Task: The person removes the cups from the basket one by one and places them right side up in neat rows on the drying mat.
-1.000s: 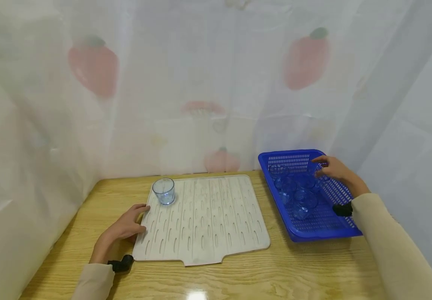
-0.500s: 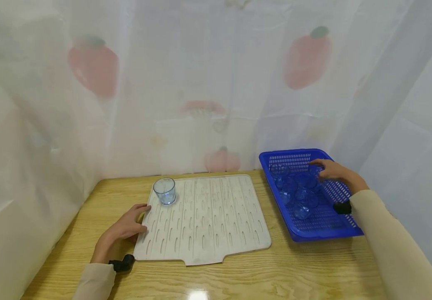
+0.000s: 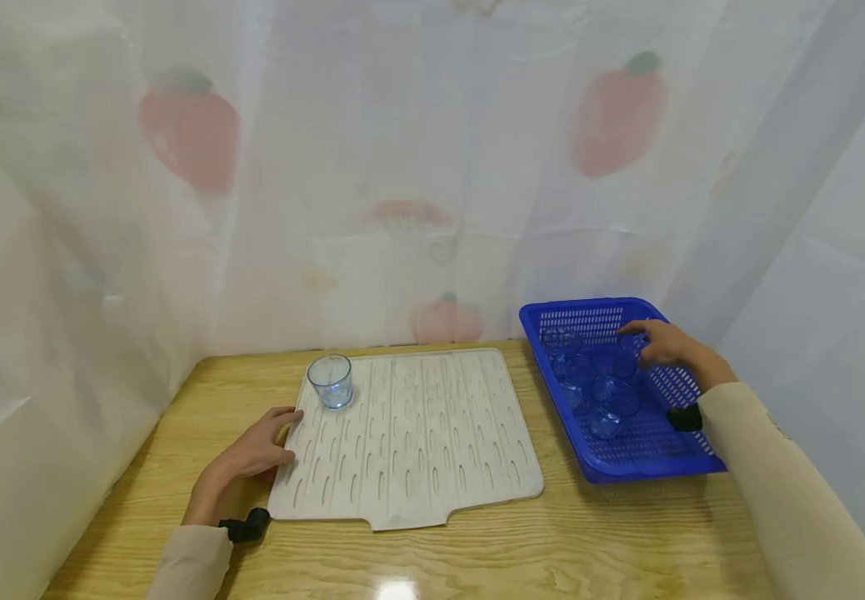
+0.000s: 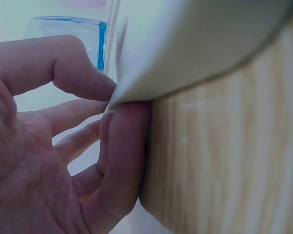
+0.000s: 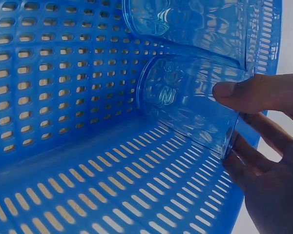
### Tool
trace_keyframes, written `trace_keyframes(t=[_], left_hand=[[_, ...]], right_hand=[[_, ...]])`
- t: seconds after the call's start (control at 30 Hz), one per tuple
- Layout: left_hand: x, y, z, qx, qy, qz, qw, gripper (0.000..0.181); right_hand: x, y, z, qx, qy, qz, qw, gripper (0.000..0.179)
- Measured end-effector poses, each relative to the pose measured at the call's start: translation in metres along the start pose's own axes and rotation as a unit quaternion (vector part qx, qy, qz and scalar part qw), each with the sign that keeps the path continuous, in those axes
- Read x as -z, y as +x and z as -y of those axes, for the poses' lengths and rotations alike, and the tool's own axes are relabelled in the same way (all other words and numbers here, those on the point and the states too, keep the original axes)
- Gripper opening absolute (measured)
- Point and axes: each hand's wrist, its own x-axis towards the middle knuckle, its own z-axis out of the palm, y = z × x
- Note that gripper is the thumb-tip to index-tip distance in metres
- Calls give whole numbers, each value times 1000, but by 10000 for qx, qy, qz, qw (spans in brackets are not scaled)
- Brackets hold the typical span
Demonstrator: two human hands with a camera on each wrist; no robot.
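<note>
One mat (image 3: 410, 442) on wood (image 3: 567, 542), sheeting (image 3: 380, 125) behind.

Clock positions read from the centre of the head view. White sheeting (image 3: 327, 125) is hung, creased, behind a wood-grained table (image 3: 552, 558); it is continued by a side panel (image 3: 20, 292) at 9 o'clock and a greyer panel (image 3: 822, 300) at 3. A red strawberry print (image 3: 192, 137) is noted at 10, a second red print (image 3: 616, 125) between 1 and 2, a faded mushroom print (image 3: 405, 212) at 12. Glare (image 3: 397, 592) is observed at 6.

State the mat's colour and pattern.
The mat is off-white, with rows of short, narrow oval marks; the head view shows it best.
</note>
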Motion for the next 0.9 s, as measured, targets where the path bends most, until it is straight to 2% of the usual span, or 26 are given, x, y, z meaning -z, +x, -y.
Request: trace_keyframes(t=[0.5,0.9], left_hand=[[-2,0,2,-83,71,-48,9999,83],[-1,1,1,-42,63,-33,10000,83]], right_hand=[[21,-5,12,-47,-121,-358,9993,67],[41,-17,28,144,-127,-568,9982,67]])
